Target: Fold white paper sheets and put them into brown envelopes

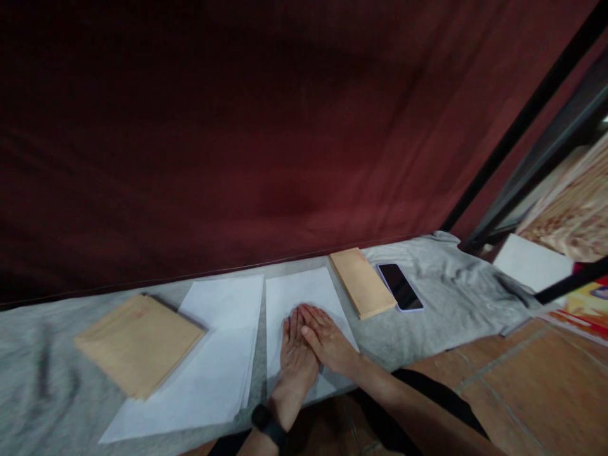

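Observation:
A white sheet of paper (301, 288) lies on the grey cloth, directly in front of me. Flat on its middle rests my left hand (298, 351), fingers stretched out, with a dark band on the wrist. My right hand (332, 342) lies flat beside it, its fingers overlapping the left hand's. Both press down on the paper, and neither grips anything. Part of the sheet is hidden under the palms. To the left are more white sheets (223, 367), loosely stacked. A pile of brown kraft envelopes (140, 345) partly covers them.
Right of the paper sits a stack of narrow brown envelopes (363, 283), with a phone (400, 287) touching it. Grey cloth (456, 297) covers the low surface. A dark red curtain (285, 158) hangs behind. Black bars (517, 133) and a tiled floor (546, 380) are at right.

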Tool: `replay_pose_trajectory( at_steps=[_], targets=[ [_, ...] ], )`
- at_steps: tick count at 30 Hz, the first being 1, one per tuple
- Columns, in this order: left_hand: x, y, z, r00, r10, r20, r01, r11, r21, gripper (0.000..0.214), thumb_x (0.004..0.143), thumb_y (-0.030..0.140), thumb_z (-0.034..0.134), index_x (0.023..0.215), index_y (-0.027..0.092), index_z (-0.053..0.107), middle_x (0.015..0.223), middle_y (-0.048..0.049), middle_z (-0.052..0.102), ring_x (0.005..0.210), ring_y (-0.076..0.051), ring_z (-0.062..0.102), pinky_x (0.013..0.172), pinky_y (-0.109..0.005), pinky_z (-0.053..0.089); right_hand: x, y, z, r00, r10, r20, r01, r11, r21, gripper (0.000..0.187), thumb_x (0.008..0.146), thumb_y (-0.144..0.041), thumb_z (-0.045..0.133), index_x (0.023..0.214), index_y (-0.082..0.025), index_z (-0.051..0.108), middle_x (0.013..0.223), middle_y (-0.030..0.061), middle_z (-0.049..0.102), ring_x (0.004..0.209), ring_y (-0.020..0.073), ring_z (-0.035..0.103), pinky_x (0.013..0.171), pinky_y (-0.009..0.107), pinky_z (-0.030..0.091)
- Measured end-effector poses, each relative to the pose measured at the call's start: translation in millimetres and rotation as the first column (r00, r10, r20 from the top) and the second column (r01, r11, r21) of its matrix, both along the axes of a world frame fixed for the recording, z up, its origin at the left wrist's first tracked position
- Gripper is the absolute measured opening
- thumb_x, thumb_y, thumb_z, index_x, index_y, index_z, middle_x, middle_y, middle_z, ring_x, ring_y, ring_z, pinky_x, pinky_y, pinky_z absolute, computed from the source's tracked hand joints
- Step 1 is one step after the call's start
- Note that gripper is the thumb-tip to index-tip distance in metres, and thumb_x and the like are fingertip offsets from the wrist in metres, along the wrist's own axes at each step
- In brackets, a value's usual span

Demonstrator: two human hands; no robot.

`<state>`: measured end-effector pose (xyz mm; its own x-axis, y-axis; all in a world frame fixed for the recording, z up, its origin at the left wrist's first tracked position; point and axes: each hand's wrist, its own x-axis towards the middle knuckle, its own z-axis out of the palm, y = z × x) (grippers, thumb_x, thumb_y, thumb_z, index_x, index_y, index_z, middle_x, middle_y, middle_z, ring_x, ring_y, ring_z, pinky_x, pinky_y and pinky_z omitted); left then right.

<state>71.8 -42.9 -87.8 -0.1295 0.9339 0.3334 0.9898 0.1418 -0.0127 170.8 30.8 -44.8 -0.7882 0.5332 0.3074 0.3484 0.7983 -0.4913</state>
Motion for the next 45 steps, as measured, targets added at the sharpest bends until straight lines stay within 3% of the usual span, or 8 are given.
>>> replay_pose_trajectory(
  at_steps=[7,17,26,29,33,37,41,45],
  targets=[
    [-6,-4,6.6,0.990,0.139,0.012,-0.139,0.990,-0.009,0.063,0.091,0.011,0.035,0.153,0.005,0.034,0.158,-0.0194,0.039,0.150,-0.029,0.030,0.122,-0.050,0.029,12,-2,-13.3,0.996,-0.080,0.048,0.071,0.982,0.174,0.053,0.107,-0.036,0.033,0.154,-0.011,0.038,0.156,0.0133,0.044,0.147,0.0221,0.037,0.120,0.047,0.036],
    [-24,-22,14.7,0.975,0.214,0.051,-0.213,0.977,-0.029,0.059,0.097,0.028,0.034,0.149,0.000,0.039,0.158,-0.0214,0.036,0.148,-0.030,0.033,0.122,-0.047,0.030,33,1,-19.0,0.975,-0.212,0.067,0.173,0.913,0.369,0.059,0.104,-0.040,0.041,0.153,-0.008,0.039,0.156,0.0151,0.042,0.147,0.0250,0.037,0.120,0.043,0.034],
    [-32,-43,14.7,0.977,0.213,0.025,-0.213,0.977,0.019,0.060,0.095,0.028,0.035,0.149,0.001,0.040,0.156,-0.0213,0.040,0.147,-0.030,0.037,0.119,-0.047,0.034,52,9,-27.5,0.959,-0.266,0.095,0.212,0.900,0.381,0.063,0.103,-0.042,0.044,0.154,-0.007,0.036,0.156,0.0165,0.042,0.145,0.0262,0.039,0.120,0.043,0.034],
    [-33,-48,19.4,0.982,0.189,0.021,-0.190,0.979,0.079,0.063,0.095,0.026,0.036,0.154,0.004,0.030,0.155,-0.0216,0.042,0.147,-0.030,0.037,0.119,-0.048,0.035,59,8,-23.0,0.966,-0.247,0.074,0.204,0.908,0.366,0.064,0.103,-0.040,0.043,0.157,-0.007,0.031,0.157,0.0171,0.040,0.146,0.0282,0.038,0.119,0.047,0.035],
    [-15,-47,29.8,0.995,0.092,0.025,-0.095,0.984,0.154,0.071,0.095,0.020,0.036,0.160,0.009,0.008,0.158,-0.0189,0.040,0.147,-0.028,0.037,0.119,-0.049,0.038,57,-7,-4.4,0.985,-0.162,0.055,0.142,0.952,0.271,0.062,0.104,-0.032,0.041,0.159,-0.010,0.023,0.161,0.0156,0.034,0.149,0.0279,0.032,0.120,0.050,0.035],
    [18,-47,31.3,0.999,-0.023,-0.035,0.027,0.991,0.134,0.075,0.091,0.008,0.035,0.160,0.012,0.006,0.159,-0.0163,0.039,0.146,-0.027,0.038,0.118,-0.049,0.039,50,-35,8.7,0.998,0.013,0.069,-0.024,0.986,0.163,0.064,0.105,-0.031,0.038,0.161,-0.014,0.013,0.165,0.0103,0.025,0.151,0.0223,0.026,0.121,0.043,0.036],
    [33,-51,22.8,0.990,-0.070,-0.124,0.085,0.989,0.118,0.080,0.087,0.005,0.039,0.160,0.014,0.006,0.160,-0.0174,0.037,0.147,-0.029,0.037,0.119,-0.051,0.037,50,-49,3.9,0.996,0.027,0.090,-0.041,0.988,0.152,0.068,0.105,-0.038,0.041,0.161,-0.013,0.011,0.164,0.0099,0.026,0.151,0.0222,0.026,0.122,0.042,0.035],
    [20,-56,21.1,0.995,-0.040,-0.095,0.052,0.991,0.126,0.079,0.088,0.007,0.037,0.160,0.012,0.003,0.161,-0.0167,0.036,0.148,-0.026,0.035,0.121,-0.048,0.034,57,-42,-7.3,0.997,-0.037,0.069,0.022,0.977,0.211,0.068,0.104,-0.039,0.045,0.161,-0.014,0.018,0.160,0.0120,0.035,0.148,0.0240,0.033,0.120,0.044,0.038]
  ],
)
